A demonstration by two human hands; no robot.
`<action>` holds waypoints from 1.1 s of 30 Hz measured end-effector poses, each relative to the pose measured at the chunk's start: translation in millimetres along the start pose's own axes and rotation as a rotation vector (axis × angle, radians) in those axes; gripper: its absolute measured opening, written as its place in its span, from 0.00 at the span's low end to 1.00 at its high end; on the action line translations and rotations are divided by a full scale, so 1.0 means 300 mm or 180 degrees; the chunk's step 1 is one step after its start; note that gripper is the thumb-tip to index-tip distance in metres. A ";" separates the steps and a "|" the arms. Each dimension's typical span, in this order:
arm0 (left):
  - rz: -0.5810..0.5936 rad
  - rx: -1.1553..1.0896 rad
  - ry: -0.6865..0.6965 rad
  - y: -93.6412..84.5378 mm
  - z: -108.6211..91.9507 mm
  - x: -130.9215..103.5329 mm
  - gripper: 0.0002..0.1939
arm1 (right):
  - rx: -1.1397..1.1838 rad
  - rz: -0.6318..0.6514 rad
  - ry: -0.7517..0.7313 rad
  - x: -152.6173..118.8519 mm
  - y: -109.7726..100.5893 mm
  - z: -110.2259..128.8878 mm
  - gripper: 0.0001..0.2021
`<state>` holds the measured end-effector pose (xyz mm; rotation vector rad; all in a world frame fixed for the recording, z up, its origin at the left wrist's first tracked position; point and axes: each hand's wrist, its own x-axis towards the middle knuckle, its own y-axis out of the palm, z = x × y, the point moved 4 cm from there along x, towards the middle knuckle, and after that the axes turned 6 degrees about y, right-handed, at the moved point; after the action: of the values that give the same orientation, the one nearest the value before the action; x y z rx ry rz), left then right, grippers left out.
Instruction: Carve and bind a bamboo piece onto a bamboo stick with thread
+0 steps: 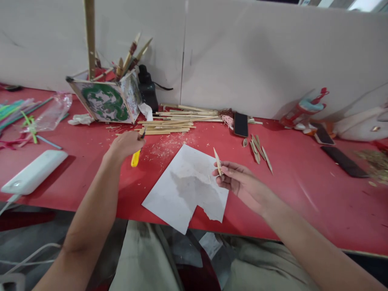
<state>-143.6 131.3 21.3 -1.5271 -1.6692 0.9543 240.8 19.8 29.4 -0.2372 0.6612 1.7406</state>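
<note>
My left hand [125,143] is closed at the left of the table, near the bundle of thin sticks. A yellow-handled utility knife [136,158] sticks out below its fingers, with a dark end showing above them; the grip itself is mostly hidden. Between the thumb and fingers of my right hand [236,178] stands a pale bamboo sliver [217,161], its pointed end up. This hand hovers at the right edge of a torn white paper sheet [169,190]. Several similar pointed bamboo pieces [257,148] lie on the table beyond my right hand.
Thin bamboo sticks [172,127] and shavings lie along the back. A dragon-patterned box [106,103] holds pointed tools, beside a black bottle [147,89]. A phone [241,124], a red cup-like container [303,113], a white power bank [34,171] and colourful strips [18,113] are around.
</note>
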 end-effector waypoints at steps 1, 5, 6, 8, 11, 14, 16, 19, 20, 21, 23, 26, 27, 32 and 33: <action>-0.0083 -0.0286 0.0144 0.001 -0.027 -0.002 0.08 | 0.0001 -0.0016 -0.0007 0.005 0.001 0.001 0.15; -0.0059 -0.1469 0.0542 0.070 -0.179 -0.052 0.17 | 0.0068 -0.0099 -0.0073 0.030 0.014 -0.005 0.17; 0.0138 -0.2515 0.0579 0.109 -0.224 -0.077 0.15 | 0.0097 -0.0149 -0.0086 0.037 0.019 -0.010 0.18; 0.0709 -0.3982 0.0405 0.202 -0.312 -0.139 0.15 | 0.0158 -0.0302 -0.0108 0.049 0.031 -0.026 0.20; 0.1619 -0.4640 0.0045 0.338 -0.413 -0.232 0.19 | 0.0229 -0.0531 -0.0257 0.065 0.053 -0.052 0.23; 0.1851 -0.4877 -0.0026 0.403 -0.454 -0.276 0.19 | 0.0197 -0.0543 -0.0471 0.077 0.078 -0.071 0.24; 0.1904 -0.4916 -0.0026 0.414 -0.459 -0.283 0.19 | 0.0088 -0.0535 -0.0599 0.084 0.091 -0.078 0.21; 0.1977 -0.4868 0.0066 0.407 -0.459 -0.287 0.19 | -0.0070 -0.0524 -0.0755 0.091 0.104 -0.082 0.17; 0.1996 -0.4836 0.0107 0.404 -0.459 -0.289 0.19 | -0.0100 -0.0520 -0.0799 0.092 0.106 -0.081 0.16; 0.1992 -0.4804 0.0147 0.403 -0.460 -0.290 0.19 | -0.0116 -0.0515 -0.0838 0.093 0.107 -0.080 0.16; 0.1920 -0.4742 0.0211 0.404 -0.460 -0.291 0.19 | -0.0169 -0.0480 -0.0873 0.093 0.111 -0.078 0.16; 0.1652 -0.4706 0.0316 0.403 -0.457 -0.288 0.20 | -0.0299 -0.0321 -0.0729 0.093 0.125 -0.088 0.20; 0.1537 -0.4690 0.0354 0.400 -0.454 -0.286 0.21 | -0.0335 -0.0242 -0.0649 0.093 0.132 -0.095 0.22; 0.1272 -0.4352 0.0601 0.382 -0.450 -0.295 0.24 | -0.0421 0.0128 -0.0472 0.092 0.169 -0.133 0.29; 0.1279 -0.4329 0.0611 0.381 -0.449 -0.296 0.24 | -0.0446 0.0131 -0.0467 0.089 0.171 -0.135 0.28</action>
<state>37.6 58.0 -9.5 -2.7365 -1.9582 -0.3838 177.4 12.6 -1.1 -0.1914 0.4409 1.8269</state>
